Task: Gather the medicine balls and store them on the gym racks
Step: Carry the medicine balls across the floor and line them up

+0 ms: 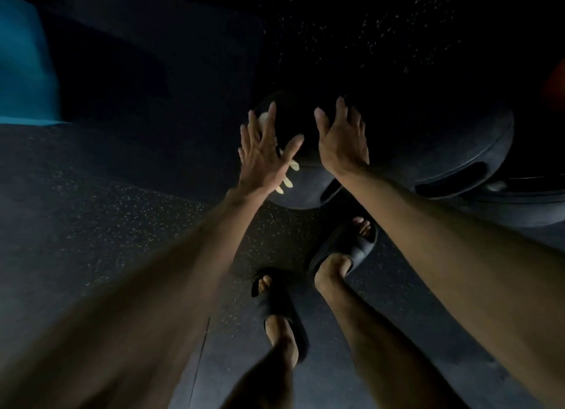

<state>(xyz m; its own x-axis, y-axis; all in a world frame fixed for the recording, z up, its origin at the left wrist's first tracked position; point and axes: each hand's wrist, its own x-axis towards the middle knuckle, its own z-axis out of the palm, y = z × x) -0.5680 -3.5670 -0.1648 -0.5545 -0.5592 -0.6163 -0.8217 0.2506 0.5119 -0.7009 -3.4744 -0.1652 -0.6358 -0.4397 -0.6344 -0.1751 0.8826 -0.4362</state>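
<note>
Though dim, medicine ball (302, 187) half hidden

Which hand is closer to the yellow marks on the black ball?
Left. The left hand overlaps the yellow marks; the right hand is across the black ball, clear of them.

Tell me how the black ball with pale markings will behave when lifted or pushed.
Probably heavy for its size: the left hand and right hand both spread wide over the black ball. Apt to roll if pushed, being round on flat floor. Its matte skin and side slot suggest decent grip, though dim light leaves that unsure.
</note>
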